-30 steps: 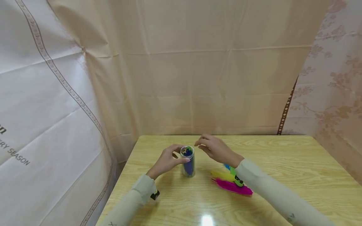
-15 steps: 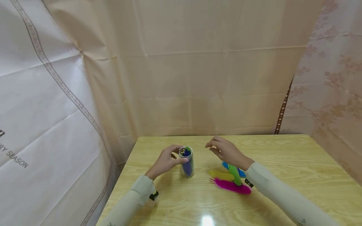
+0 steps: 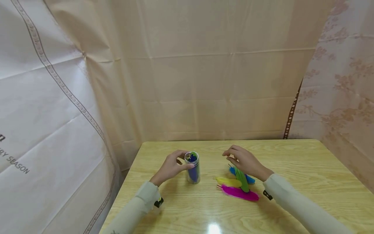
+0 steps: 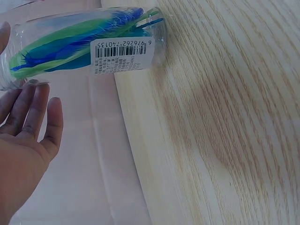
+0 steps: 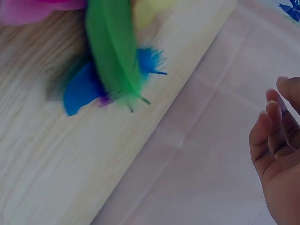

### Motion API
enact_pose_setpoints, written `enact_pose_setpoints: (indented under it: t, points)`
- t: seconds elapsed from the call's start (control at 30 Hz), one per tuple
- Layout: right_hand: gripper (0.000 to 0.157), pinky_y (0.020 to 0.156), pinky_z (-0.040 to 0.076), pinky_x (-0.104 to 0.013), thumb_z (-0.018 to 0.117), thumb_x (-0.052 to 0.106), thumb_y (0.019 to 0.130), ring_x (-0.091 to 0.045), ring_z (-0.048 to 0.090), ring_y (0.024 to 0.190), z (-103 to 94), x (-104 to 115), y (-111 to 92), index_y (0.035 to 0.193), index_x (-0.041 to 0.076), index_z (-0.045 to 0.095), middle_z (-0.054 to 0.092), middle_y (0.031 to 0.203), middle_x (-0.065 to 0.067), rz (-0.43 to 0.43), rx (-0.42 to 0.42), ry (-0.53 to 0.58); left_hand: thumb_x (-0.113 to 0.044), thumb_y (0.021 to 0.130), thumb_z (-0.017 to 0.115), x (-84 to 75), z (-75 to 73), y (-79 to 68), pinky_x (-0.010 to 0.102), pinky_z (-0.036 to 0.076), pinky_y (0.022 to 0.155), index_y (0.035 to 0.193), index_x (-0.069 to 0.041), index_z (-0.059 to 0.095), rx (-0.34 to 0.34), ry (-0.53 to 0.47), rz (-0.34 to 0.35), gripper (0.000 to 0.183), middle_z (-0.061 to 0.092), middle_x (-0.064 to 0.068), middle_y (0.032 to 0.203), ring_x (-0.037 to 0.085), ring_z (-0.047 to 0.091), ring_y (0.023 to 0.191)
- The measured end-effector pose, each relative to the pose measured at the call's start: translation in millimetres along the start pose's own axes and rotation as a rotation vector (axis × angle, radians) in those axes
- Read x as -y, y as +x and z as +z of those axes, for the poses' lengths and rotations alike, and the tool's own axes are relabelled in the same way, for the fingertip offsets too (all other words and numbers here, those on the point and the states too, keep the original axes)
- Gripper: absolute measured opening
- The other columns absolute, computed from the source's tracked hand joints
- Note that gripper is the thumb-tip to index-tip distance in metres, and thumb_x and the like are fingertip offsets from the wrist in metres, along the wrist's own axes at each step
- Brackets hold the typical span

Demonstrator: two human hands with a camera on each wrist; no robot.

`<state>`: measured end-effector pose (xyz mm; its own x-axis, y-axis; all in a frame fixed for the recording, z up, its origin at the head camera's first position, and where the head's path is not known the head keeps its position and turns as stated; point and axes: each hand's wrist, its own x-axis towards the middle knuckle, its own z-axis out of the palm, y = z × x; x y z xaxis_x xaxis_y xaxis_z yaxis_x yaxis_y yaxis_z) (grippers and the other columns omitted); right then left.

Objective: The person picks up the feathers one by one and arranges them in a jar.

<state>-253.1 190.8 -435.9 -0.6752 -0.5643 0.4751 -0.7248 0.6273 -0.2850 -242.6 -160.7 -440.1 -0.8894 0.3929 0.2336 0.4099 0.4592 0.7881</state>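
A clear bottle-like jar with blue and green feathers inside stands upright on the table. Its rim is gripped between the thumb and fingers of my left hand. The left wrist view shows a white barcode label on its side. My right hand hovers over the loose feathers, fingers loosely bent and holding nothing. Below it lie a green feather, a blue feather, a yellow feather and a magenta feather. A bit of purple shows under the green one in the right wrist view.
The wood-grain table ends at a far edge just behind the hands. Beige cloth hangs behind it, with white cloth on the left and floral cloth on the right.
My right hand has moved away from the jar's mouth, rightward and slightly down, over the feathers. More of the green and blue feathers shows. The left hand still holds the jar in place.
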Motion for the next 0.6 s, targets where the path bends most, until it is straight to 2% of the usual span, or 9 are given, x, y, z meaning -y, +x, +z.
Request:
enact_pose_setpoints:
  t: [0.3, 0.6]
  points:
    - [0.018, 0.064, 0.050, -0.026, 0.073, 0.005, 0.096, -0.004, 0.054, 0.077, -2.6, -15, -21, 0.111, 0.015, 0.074, 0.065, 0.099, 0.008, 0.039, -0.024, 0.002, -0.045, 0.090, 0.080, 3.0, 1.3, 1.7, 0.037, 0.054, 0.087, 0.135, -0.022, 0.063, 0.003, 0.016, -0.003, 0.053, 0.066, -0.007, 0.121, 0.015, 0.061, 0.108]
    - [0.018, 0.060, 0.049, -0.023, 0.076, 0.006, 0.094, 0.000, 0.051, 0.072, -2.0, -29, -43, 0.111, 0.011, 0.074, 0.064, 0.096, 0.008, 0.068, -0.024, 0.000, -0.041, 0.090, 0.081, 3.7, 1.9, 1.7, 0.038, 0.054, 0.086, 0.133, -0.021, 0.065, 0.000, 0.008, 0.007, 0.050, 0.066, -0.006, 0.120, 0.016, 0.061, 0.107]
